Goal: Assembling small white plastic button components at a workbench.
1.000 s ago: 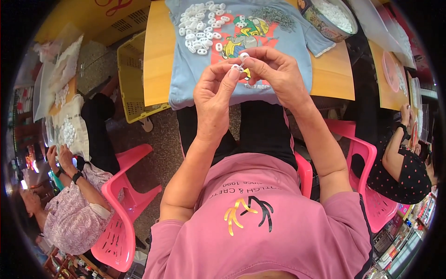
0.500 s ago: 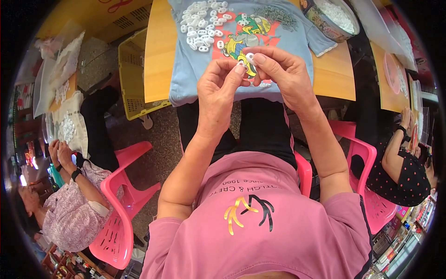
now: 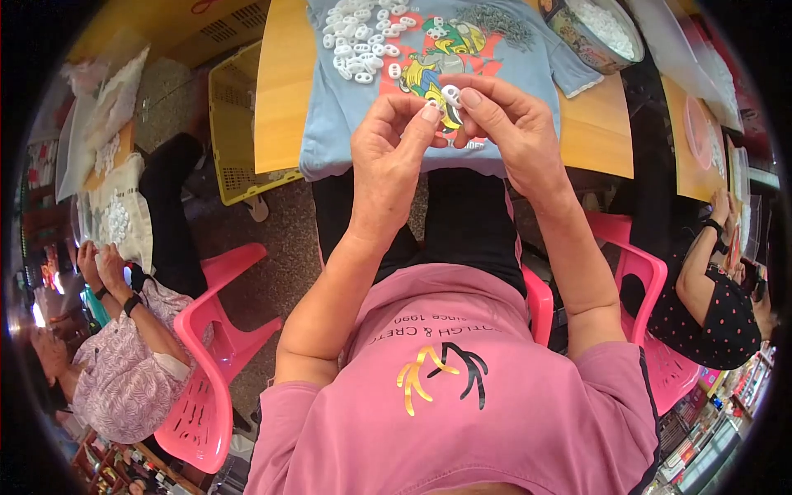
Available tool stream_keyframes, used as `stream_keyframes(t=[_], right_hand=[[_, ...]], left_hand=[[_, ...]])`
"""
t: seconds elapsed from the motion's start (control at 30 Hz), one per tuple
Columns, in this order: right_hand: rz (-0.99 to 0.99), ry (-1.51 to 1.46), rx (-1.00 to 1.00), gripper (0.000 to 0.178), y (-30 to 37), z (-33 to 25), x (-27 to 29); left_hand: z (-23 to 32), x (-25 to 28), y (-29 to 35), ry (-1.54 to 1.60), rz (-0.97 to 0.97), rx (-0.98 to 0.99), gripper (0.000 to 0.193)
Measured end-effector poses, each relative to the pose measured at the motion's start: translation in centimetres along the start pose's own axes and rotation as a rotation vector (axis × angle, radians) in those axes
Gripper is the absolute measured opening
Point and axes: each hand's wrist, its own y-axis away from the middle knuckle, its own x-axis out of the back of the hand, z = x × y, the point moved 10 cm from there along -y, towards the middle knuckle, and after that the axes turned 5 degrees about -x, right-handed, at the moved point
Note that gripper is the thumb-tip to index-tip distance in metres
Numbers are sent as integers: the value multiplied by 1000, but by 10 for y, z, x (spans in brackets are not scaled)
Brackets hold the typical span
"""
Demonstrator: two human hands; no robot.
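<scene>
Pinched closed, thumb against fingers, the right hand [image 3: 513, 132] has hold of a white oval piece [image 3: 450, 94], while the left hand [image 3: 388, 157] is likewise closed on a small white bit [image 3: 433, 105] that its thumb mostly covers. Both hands are raised just in front of the near part of a blue T-shirt [image 3: 342, 128], their fingertips close together.

What shows of the oval is smooth and white, rounded at its upper end, with dark holes; its lower right part is hidden by the right thumb and fingers. Its long axis slants from upper left down to lower right. Which way the left hand's bit points, I cannot tell.

On a yellowish wooden table [image 3: 606, 124] the T-shirt lies spread, printed with a colourful cartoon figure. Toward its far left is a heap of similar white ovals [image 3: 363, 45]; at the far right, a scatter of small dark pieces [image 3: 499, 25]. Beside that stands a round tin [image 3: 576, 40] holding white pieces.

Around the table are a yellow crate [image 3: 227, 177], a speckled floor [image 3: 285, 223] and pink chairs [image 3: 202, 396], with one seated person [image 3: 132, 388] to the left and another [image 3: 714, 318] to the right.
</scene>
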Motion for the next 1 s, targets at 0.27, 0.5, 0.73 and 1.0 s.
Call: stream_keyframes(t=[0.27, 0.5, 0.73, 1.0], right_hand=[[97, 170, 127, 26, 6, -9, 3], [61, -284, -94, 25, 2, 20, 7], [240, -237, 53, 26, 19, 8, 8], [174, -233, 14, 26, 17, 15, 8]], left_hand=[[-1, 2, 2, -99, 13, 11, 11], [-6, -4, 6, 6, 41, 50, 12], [-2, -10, 13, -43, 82, -64, 13], [-2, -9, 13, -9, 55, -45, 11]])
